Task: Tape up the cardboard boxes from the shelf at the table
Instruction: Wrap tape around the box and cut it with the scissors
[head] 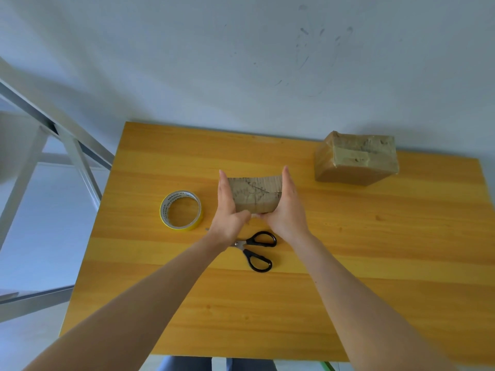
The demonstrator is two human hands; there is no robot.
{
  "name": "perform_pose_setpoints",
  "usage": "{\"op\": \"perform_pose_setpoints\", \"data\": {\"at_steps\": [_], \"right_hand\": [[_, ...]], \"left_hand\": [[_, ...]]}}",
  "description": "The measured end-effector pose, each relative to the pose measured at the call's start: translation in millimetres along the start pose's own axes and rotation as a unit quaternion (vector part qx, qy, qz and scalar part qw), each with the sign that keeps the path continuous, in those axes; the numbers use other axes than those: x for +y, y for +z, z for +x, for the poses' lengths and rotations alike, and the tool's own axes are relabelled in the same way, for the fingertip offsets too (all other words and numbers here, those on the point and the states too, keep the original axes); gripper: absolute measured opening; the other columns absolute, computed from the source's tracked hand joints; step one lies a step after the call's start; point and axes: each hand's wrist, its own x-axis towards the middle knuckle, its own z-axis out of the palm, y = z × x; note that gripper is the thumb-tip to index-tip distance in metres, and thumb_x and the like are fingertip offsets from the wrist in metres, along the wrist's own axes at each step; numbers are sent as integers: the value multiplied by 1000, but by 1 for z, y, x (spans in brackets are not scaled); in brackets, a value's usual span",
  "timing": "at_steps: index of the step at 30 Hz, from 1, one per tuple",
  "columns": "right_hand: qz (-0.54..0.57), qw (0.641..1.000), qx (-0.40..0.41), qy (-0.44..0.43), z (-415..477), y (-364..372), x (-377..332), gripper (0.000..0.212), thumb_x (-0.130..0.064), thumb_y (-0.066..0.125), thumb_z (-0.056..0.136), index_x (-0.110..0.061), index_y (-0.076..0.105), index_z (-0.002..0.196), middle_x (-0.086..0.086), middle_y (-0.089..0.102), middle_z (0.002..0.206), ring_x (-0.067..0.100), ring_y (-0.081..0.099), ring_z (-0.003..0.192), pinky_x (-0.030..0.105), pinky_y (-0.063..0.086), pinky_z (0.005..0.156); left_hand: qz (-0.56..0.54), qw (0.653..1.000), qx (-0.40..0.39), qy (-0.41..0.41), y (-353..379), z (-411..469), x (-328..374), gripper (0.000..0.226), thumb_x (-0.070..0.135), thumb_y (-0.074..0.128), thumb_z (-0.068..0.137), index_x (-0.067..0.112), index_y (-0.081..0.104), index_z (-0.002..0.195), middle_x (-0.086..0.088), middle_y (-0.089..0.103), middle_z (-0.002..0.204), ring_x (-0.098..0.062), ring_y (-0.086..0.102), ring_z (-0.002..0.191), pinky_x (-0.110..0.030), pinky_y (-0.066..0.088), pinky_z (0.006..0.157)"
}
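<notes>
**Small box pressed between two flat hands**

From the small cardboard box [255, 194], a yellow tape roll [187, 195] lies at 9 o'clock, black scissors [249, 254] at 6 (blades hidden under the wrist) and a taped box [356, 159] at 2. The left hand [227, 207] and right hand [288, 207] press its sides with straight fingers, mid-table [348, 263]. Its scuffed top shows a seam.

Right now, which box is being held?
The small box at mid-table, between left hand and right hand; the bigger box sits alone at the far right.
</notes>
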Motion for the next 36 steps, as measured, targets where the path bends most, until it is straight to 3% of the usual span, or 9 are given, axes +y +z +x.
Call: {"op": "perform_pose_setpoints", "data": {"at_steps": [3, 6, 10, 14, 19, 23, 26, 32, 36], "right_hand": [[53, 998, 11, 28, -2, 0, 0, 130, -28, 91, 65, -18, -1, 156, 1, 32, 153, 17, 32, 139, 35, 39, 108], [51, 998, 3, 34, -2, 1, 2, 131, -30, 91, 65, -14, -2, 156, 2, 30, 154, 18, 30, 141, 34, 36, 110], [-136, 989, 5, -65, -5, 2, 4, 135, -43, 84, 70, -12, -16, 153, 5, -16, 163, 23, -7, 151, 42, 9, 122], [-326, 909, 61, -251, -16, 8, 14, 99, -28, 73, 86, -10, 4, 156, 9, 1, 164, 26, 4, 151, 45, 12, 122], [-324, 895, 82, -297, -22, 18, 30, 70, -18, 66, 92, -12, 28, 152, 5, 25, 160, 22, 22, 148, 41, 21, 120], [-321, 906, 45, -272, -26, 13, 27, 78, -20, 66, 90, -17, 21, 154, 4, 20, 162, 26, 19, 149, 44, 16, 121], [-307, 921, 24, -237, -26, 8, 26, 89, -17, 70, 86, -24, 15, 156, 6, 14, 163, 30, 12, 150, 48, 16, 121], [-272, 942, -6, -197, -24, 7, 23, 99, -7, 73, 79, -21, 12, 156, 9, 3, 164, 29, 0, 151, 45, 12, 121], [-246, 954, -30, -166, -26, 5, 23, 106, -6, 70, 82, -24, -7, 153, 2, -13, 163, 23, -15, 149, 43, 11, 122]], "left_hand": [[-89, 995, -2, -42, -2, 2, 0, 104, 20, 50, 75, 34, -23, 148, 1, 10, 159, -17, 21, 143, -43, 26, 117], [-106, 993, -16, -56, -6, 5, 0, 97, 25, 49, 83, 38, -23, 147, 3, 4, 161, -18, 17, 146, -44, 22, 118], [67, 998, 5, 11, -4, 3, 6, 79, 23, 34, 97, 28, -28, 145, 9, -37, 151, -14, -18, 146, -41, 6, 120], [422, 882, 47, 205, -4, -16, -14, 66, 32, 17, 97, 8, -12, 151, -7, -26, 157, -20, -19, 147, -35, -6, 121], [544, 802, 29, 244, -1, -26, -38, 64, 36, 22, 100, 1, 9, 152, -13, 6, 161, -24, 2, 149, -41, 15, 118], [519, 832, 4, 196, -4, -28, -37, 72, 26, 46, 94, 8, 9, 154, -18, -6, 160, -32, -6, 148, -43, 38, 110], [472, 867, -8, 157, -5, -26, -29, 75, 18, 54, 91, 19, 11, 152, -18, -26, 155, -41, -5, 146, -32, 56, 76], [401, 907, -13, 130, 1, -18, -16, 66, 8, 52, 88, 9, 21, 146, -22, -29, 153, -46, 18, 142, -30, 50, 78], [385, 916, -29, 106, -3, -16, -12, 78, 9, 48, 92, 14, 0, 152, -19, -27, 154, -47, 40, 128, -14, 33, 56]]}}
